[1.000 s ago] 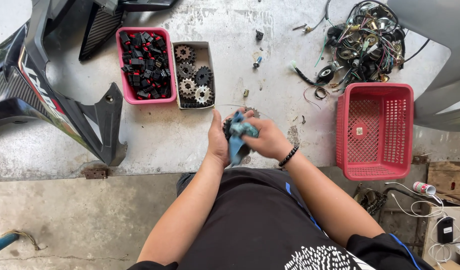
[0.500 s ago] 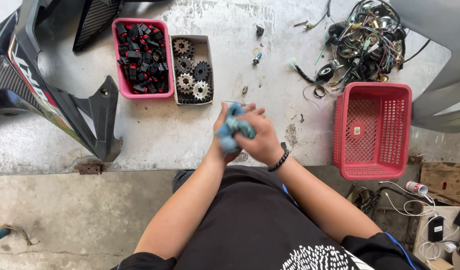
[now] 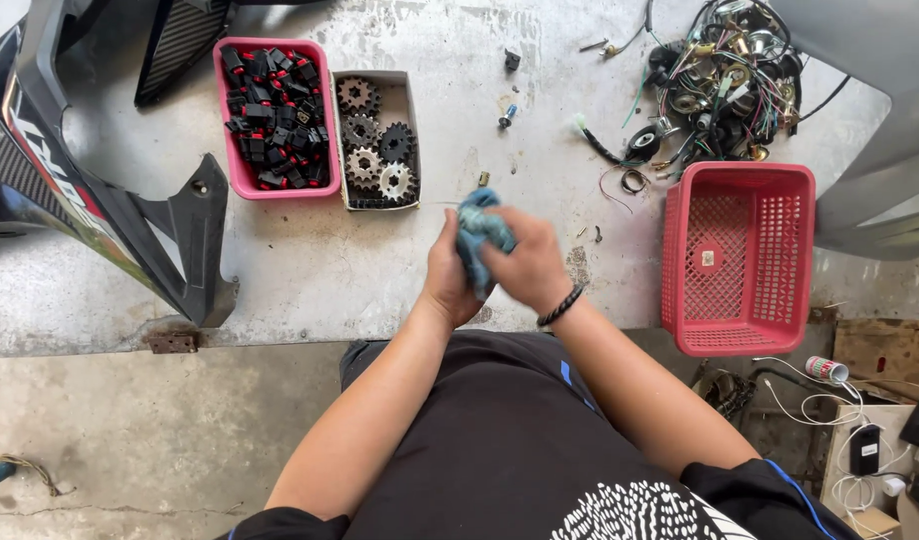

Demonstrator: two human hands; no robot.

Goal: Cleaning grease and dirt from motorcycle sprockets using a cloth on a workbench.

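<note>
Both my hands meet over the grey concrete slab point(image 3: 280, 270), closed around a crumpled blue rag point(image 3: 477, 228). My left hand point(image 3: 447, 272) grips it from the left and below. My right hand point(image 3: 525, 262), with a black band on the wrist, is pressed over the rag from the right. Anything wrapped inside the rag is hidden. Just beyond my hands stands a cardboard box of metal sprockets point(image 3: 378, 140), and left of it a pink tray of small black and red parts point(image 3: 274, 115).
An empty red plastic basket point(image 3: 742, 255) sits at the right edge of the slab. A tangle of wires and connectors point(image 3: 725, 85) lies behind it. Dark motorcycle fairing panels point(image 3: 100, 190) lie at the left. Small loose parts point(image 3: 507, 115) dot the slab.
My hands have worked the rag, the right hand turning over it; the rag now sticks out above my fingers. The view has shifted slightly.
</note>
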